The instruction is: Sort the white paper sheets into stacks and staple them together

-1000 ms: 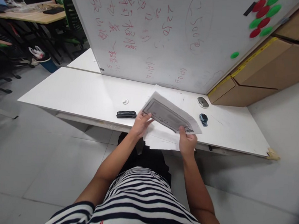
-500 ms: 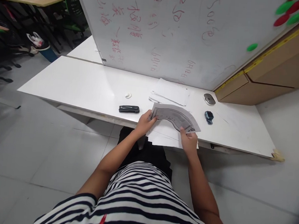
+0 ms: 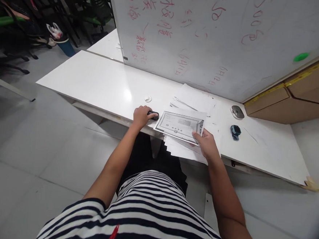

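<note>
My left hand [image 3: 141, 116] is closed over the black stapler [image 3: 153, 115] near the front edge of the white desk. Its fingers hide much of the stapler. Pinched between thumb and fingers of my right hand [image 3: 208, 144] is a printed sheet [image 3: 178, 125] with a dark patterned border, held fairly flat above the desk. Below it, loose white papers [image 3: 186, 149] jut out over the desk's front edge. Another pile of papers [image 3: 191, 96] lies behind the printed sheet, near the whiteboard.
A small white item [image 3: 148, 99] lies behind the stapler. To the right are a grey computer mouse [image 3: 237, 112] and a blue smartwatch [image 3: 235, 132]. The whiteboard [image 3: 181, 37] rises along the desk's back, with cardboard boxes [image 3: 300, 102] at the right end.
My left hand has let go of the printed sheet, moved left and closed on the stapler. The sheet, bent before, is now flatter in my right hand alone. The view has shifted.
</note>
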Demonstrator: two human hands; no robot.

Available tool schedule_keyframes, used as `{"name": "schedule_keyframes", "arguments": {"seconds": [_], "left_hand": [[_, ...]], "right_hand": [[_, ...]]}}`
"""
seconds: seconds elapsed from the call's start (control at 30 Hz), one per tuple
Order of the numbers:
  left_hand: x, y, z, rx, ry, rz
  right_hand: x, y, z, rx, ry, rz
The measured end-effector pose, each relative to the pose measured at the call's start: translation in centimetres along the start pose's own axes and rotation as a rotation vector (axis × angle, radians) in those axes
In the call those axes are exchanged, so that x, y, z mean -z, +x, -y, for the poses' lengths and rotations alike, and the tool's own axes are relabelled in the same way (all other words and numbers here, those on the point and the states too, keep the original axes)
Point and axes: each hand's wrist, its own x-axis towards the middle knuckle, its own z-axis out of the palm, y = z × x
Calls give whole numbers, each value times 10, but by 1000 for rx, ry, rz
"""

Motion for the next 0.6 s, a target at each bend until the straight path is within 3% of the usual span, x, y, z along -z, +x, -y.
{"name": "schedule_keyframes", "arguments": {"seconds": [0.17, 0.6], "left_hand": [[-1, 2, -3, 42, 3, -6], [2, 2, -2, 82, -41, -16]], "right_hand": [[-16, -2, 1, -62, 12, 26], [-19, -17, -1, -78, 21, 10]]}}
